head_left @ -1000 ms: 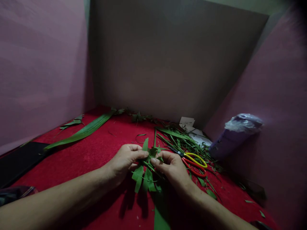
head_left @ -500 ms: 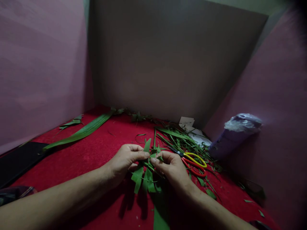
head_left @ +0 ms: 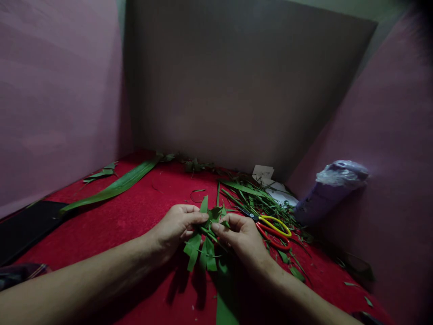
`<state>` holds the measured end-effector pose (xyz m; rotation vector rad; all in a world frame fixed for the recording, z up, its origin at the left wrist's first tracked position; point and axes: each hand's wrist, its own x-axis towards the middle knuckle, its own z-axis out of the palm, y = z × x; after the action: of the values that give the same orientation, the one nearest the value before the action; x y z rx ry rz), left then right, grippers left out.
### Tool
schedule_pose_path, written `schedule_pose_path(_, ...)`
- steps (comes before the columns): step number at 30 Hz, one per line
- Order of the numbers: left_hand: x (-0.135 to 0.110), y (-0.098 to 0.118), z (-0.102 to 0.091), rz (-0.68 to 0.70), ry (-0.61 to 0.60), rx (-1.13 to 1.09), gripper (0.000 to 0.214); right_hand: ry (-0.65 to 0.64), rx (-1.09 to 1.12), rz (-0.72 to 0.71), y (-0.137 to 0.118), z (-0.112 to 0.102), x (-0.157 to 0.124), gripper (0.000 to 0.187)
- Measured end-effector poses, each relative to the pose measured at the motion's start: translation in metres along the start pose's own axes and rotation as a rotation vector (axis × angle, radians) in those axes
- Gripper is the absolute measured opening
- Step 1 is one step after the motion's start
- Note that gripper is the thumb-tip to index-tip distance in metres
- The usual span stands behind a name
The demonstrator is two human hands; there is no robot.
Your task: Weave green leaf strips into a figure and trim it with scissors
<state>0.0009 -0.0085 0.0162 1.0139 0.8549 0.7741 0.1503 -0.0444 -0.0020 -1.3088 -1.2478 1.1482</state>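
1. Looks partway tbh: already cut into strips and gathered into a leaf bundle, probably unfinished given the loose ends.
2. Held above the red cloth, pinched narrowly in both left hand and right hand.
3. Fans out messily, mostly near-to-far, with one tip pointing away and several dangling nearer.

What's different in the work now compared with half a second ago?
Only small shifts: the left hand has eased slightly left, and the leaf strip above its thumb, which leaned right, stands more upright. No visible grab or release: it and the right hand still pinch the cut leaves. The scissors and purple container stayed put.
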Motion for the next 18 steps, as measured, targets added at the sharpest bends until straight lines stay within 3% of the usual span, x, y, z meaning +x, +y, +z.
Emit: schedule_pose_path(18,0.0031,-0.0025,-0.0046,0.024,-0.034,0.031,0.018,-0.009,0.025,0.002,-0.0011,0.0002,-0.0011,0.027)
